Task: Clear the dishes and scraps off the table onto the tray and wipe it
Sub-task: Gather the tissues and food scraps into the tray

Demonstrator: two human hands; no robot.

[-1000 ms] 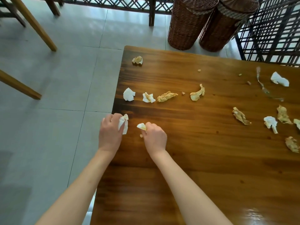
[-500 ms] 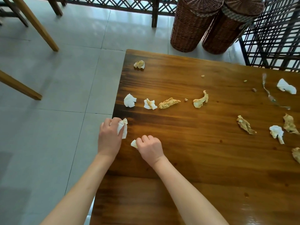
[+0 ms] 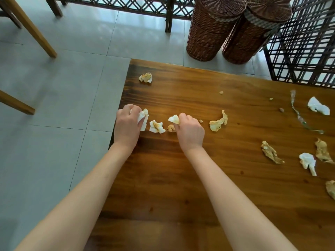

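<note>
My left hand [image 3: 126,124] grips crumpled white tissues [image 3: 143,118] at the left edge of the wooden table [image 3: 181,178]. My right hand [image 3: 189,132] holds a small white scrap [image 3: 174,119] and covers most of a brownish scrap [image 3: 170,128] on the table. A stained white tissue [image 3: 156,126] lies between the two hands. More scraps lie around: one near the far left corner [image 3: 145,77], a yellowish one [image 3: 218,122] right of my right hand, and several at the right side [image 3: 272,153]. No tray is in view.
Two tall wicker baskets [image 3: 206,33] stand on the tiled floor beyond the table's far edge. A dark lattice rack [image 3: 304,48] is at the far right. Wooden chair legs [image 3: 30,28] stand on the floor to the left. A clear plastic strip [image 3: 297,113] lies on the table.
Both hands have moved forward, away from me, to the row of scraps. My left hand has reached the tissue at the table's left edge; my right hand has come down onto the brownish scrap.
</note>
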